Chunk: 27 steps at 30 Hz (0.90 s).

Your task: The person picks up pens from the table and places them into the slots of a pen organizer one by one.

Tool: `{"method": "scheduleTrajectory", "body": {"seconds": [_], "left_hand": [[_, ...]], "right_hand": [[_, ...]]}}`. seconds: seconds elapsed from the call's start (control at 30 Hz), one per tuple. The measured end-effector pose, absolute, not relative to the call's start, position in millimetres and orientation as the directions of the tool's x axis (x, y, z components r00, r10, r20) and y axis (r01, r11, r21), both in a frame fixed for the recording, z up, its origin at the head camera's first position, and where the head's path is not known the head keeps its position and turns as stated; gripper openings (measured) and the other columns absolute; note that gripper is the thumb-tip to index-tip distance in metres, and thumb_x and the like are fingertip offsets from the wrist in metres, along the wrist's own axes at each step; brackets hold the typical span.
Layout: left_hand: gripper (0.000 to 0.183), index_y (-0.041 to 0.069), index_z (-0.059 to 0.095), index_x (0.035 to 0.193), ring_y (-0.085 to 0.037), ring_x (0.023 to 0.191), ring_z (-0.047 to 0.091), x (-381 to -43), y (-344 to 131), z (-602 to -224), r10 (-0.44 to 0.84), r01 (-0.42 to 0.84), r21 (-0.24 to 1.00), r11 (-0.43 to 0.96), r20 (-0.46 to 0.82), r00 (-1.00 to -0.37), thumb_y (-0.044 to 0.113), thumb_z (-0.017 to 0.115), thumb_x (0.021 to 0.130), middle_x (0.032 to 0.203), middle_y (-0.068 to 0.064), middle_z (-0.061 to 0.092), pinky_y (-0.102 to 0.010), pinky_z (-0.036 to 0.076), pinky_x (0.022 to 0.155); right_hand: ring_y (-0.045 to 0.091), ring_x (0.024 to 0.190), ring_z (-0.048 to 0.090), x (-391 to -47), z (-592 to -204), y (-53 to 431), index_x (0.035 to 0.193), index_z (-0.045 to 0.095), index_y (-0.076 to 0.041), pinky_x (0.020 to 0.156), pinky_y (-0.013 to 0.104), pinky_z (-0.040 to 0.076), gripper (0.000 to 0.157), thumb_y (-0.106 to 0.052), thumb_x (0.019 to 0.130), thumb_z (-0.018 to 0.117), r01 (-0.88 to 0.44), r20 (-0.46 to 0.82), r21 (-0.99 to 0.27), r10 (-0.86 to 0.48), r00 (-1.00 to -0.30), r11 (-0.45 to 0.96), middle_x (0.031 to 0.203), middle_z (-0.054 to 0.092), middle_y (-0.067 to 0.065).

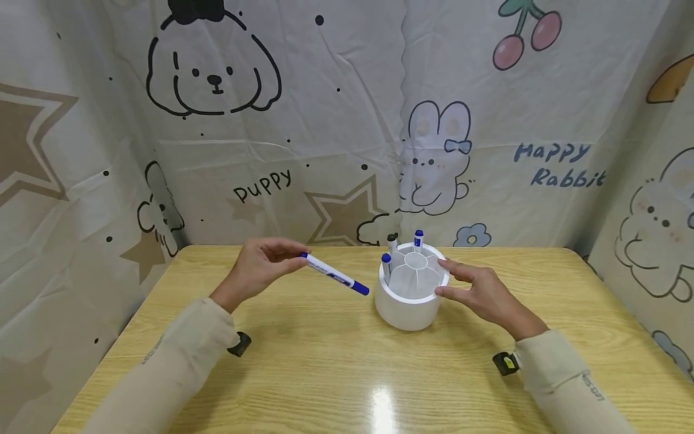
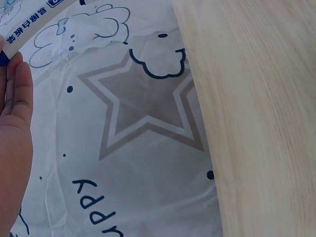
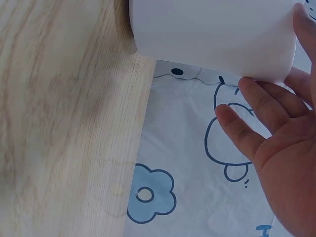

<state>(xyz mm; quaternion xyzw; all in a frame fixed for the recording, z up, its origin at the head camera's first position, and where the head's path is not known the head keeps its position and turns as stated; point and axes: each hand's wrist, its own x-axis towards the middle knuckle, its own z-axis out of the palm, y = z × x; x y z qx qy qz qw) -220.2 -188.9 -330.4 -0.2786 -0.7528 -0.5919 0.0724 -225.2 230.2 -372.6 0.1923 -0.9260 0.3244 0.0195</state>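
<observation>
My left hand [image 1: 264, 263] pinches one end of a white whiteboard marker [image 1: 331, 272] between thumb and fingers, above the table. The marker has blue ends and slants down to the right, its lower end close to the holder's left side. In the left wrist view, its printed barrel [image 2: 37, 27] shows at the upper left. A round white pen holder [image 1: 409, 311] with divided compartments stands on the table. My right hand [image 1: 485, 295] touches its right rim with thumb and forefinger spread; in the right wrist view, fairly straight fingers [image 3: 261, 101] lie against the holder's wall.
In the holder stand two blue-capped markers [image 1: 386, 265] and a black-capped one [image 1: 393, 242], along its left and back. The wood-grain table [image 1: 325, 367] ends at a printed cloth [image 1: 336, 120] hanging behind and at both sides.
</observation>
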Motion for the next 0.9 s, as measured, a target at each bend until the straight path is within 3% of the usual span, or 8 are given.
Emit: {"method": "scheduleTrajectory", "body": {"seconds": [0.3, 0.57, 0.9], "left_hand": [[0.02, -0.013, 0.071, 0.103, -0.013, 0.085, 0.072, -222, -175, -325, 0.365, 0.552, 0.828, 0.101, 0.485, -0.795, -0.01, 0.075, 0.084, 0.098, -0.02, 0.073, -0.029, 0.06, 0.075], [0.02, -0.013, 0.071, 0.103, -0.015, 0.085, 0.072, -223, -165, -321, 0.366, 0.556, 0.827, 0.086, 0.493, -0.789, -0.011, 0.075, 0.083, 0.097, -0.012, 0.075, -0.029, 0.06, 0.073], [0.019, -0.012, 0.071, 0.103, -0.016, 0.084, 0.071, -227, -150, -321, 0.382, 0.572, 0.818, 0.062, 0.51, -0.771, -0.01, 0.075, 0.084, 0.098, -0.017, 0.074, -0.029, 0.06, 0.073]], "right_hand": [[0.05, 0.121, 0.055, -226, -374, 231, 0.145, 0.05, -0.003, 0.097, 0.063, 0.046, 0.068, -0.035, 0.091, 0.075, -0.385, 0.177, -0.6, -0.352, -0.919, 0.702, 0.148, 0.045, 0.021], [0.051, 0.122, 0.054, -225, -374, 231, 0.146, 0.049, -0.003, 0.097, 0.062, 0.046, 0.069, -0.035, 0.091, 0.075, -0.374, 0.167, -0.6, -0.346, -0.923, 0.707, 0.149, 0.044, 0.021], [0.051, 0.121, 0.054, -224, -373, 230, 0.145, 0.05, -0.002, 0.096, 0.062, 0.047, 0.068, -0.033, 0.091, 0.075, -0.384, 0.177, -0.594, -0.35, -0.92, 0.707, 0.148, 0.045, 0.022]]}}
